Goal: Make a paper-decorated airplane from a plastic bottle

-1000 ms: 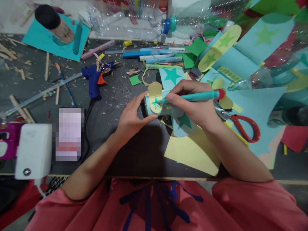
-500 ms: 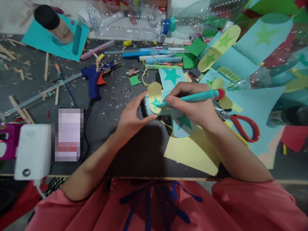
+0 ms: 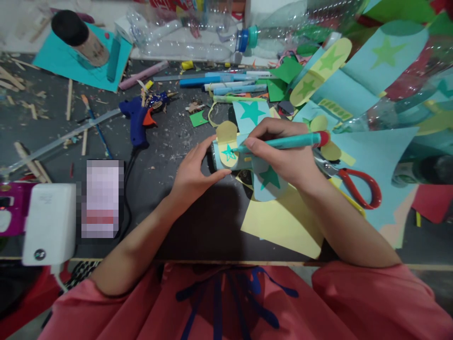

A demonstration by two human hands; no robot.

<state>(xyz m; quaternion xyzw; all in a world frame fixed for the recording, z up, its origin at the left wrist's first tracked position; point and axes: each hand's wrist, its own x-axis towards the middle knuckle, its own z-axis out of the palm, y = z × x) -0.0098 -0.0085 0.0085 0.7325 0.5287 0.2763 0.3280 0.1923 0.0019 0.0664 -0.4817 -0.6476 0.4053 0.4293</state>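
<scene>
My right hand pinches a teal felt-tip pen with a red end. The pen's tip is at a teal star outline, partly coloured in, on a rounded yellow paper piece. That piece sits on the end of a light-blue paper plane model, whose wings carry teal stars. Thumb and fingers of my left hand curve around this end of the model and grip it from both sides. My right hand hides part of the model's body.
Red-handled scissors and a yellow sheet lie near my right arm. To the left are a blue glue gun, a phone and a white power bank. Pens and plastic bottles line the back.
The pen tip has shifted slightly up on the yellow piece, and the pen has tilted a little. My left hand holds the same place.
</scene>
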